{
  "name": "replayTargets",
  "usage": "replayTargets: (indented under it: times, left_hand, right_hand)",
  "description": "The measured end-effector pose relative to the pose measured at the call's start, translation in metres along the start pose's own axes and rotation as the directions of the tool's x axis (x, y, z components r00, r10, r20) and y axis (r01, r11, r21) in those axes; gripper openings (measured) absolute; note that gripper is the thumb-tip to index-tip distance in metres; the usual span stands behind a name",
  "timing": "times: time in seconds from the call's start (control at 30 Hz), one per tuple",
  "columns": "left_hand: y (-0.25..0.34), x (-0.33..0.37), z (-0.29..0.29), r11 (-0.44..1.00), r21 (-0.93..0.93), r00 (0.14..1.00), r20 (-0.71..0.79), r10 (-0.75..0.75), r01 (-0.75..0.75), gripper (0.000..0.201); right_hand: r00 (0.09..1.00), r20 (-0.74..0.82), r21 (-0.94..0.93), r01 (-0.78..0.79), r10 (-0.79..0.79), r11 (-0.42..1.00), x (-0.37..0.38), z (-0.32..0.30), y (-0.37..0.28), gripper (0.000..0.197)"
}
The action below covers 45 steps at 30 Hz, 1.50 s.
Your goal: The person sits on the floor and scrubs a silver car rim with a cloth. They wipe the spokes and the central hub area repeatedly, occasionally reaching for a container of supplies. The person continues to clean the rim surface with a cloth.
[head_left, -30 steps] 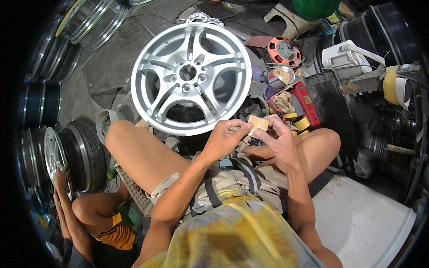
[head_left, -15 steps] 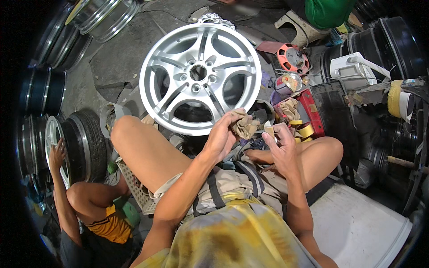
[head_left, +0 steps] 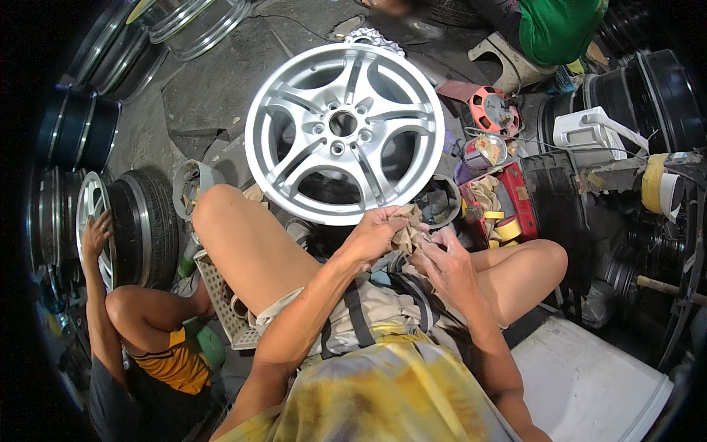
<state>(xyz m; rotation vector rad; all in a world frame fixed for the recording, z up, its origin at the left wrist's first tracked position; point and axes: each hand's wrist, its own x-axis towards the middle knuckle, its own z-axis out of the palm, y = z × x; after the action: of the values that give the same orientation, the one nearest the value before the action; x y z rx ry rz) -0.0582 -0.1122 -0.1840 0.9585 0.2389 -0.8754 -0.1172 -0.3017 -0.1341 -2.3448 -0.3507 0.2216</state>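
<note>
My left hand (head_left: 374,234) is closed on a crumpled tan cloth (head_left: 407,227), in front of the near rim of a large silver wheel rim (head_left: 345,94). Against the cloth's right side, my right hand (head_left: 446,259) has its fingers pinched together. Only a sliver of the small folded piece (head_left: 425,237) between those fingers shows, the rest being covered by them. The wheel rim lies face up beyond my knees, with open gaps between its spokes and a round hole at the centre. Neither hand appears to grip the wheel rim.
A grey bucket (head_left: 446,202) stands at the wheel rim's lower right, beside a red tray (head_left: 521,190) with yellow tape rolls (head_left: 507,229). At left, another person's hand (head_left: 96,234) touches an upright wheel. A white lid-like box (head_left: 582,379) is at my right, a perforated basket (head_left: 223,306) at my left.
My right hand has moved left and brought the small folded piece against the cloth. My left hand still holds the cloth. The whole view has shifted slightly.
</note>
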Motion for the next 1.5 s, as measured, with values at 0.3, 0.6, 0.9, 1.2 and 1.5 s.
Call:
replayTargets:
  times: [0.3, 0.6, 0.9, 1.2, 1.5]
  left_hand:
    - [0.009, -0.007, -0.001, 0.996, 0.092, 1.000, 0.010, -0.021, 0.020, 0.027]
    - [0.038, -0.025, -0.002, 0.937, 0.281, 0.977, 0.003, 0.214, -0.207, 0.026]
    - [0.045, -0.031, 0.003, 0.878, 0.426, 0.966, 0.219, 0.134, -0.218, 0.017]
    - [0.060, -0.041, 0.011, 0.777, 0.579, 0.969, 0.174, 0.178, -0.247, 0.016]
    - [0.068, -0.054, 0.008, 0.763, 0.605, 0.943, -0.057, 0.328, -0.229, 0.013]
  right_hand:
    - [0.945, -0.246, -0.180, 0.172, -0.214, 0.969, 0.017, 0.001, -0.003, 0.047]
    - [0.985, -0.163, 0.035, -0.052, 0.057, 0.998, 0.009, -0.011, -0.003, 0.023]
    - [0.945, 0.168, 0.560, -0.326, 0.281, 0.761, 0.008, -0.009, 0.003, 0.014]
    - [0.922, 0.321, 0.745, -0.388, 0.218, 0.542, 0.010, -0.012, -0.004, 0.013]
    - [0.975, -0.221, 0.199, 0.049, -0.003, 0.979, 0.035, -0.002, -0.034, 0.018]
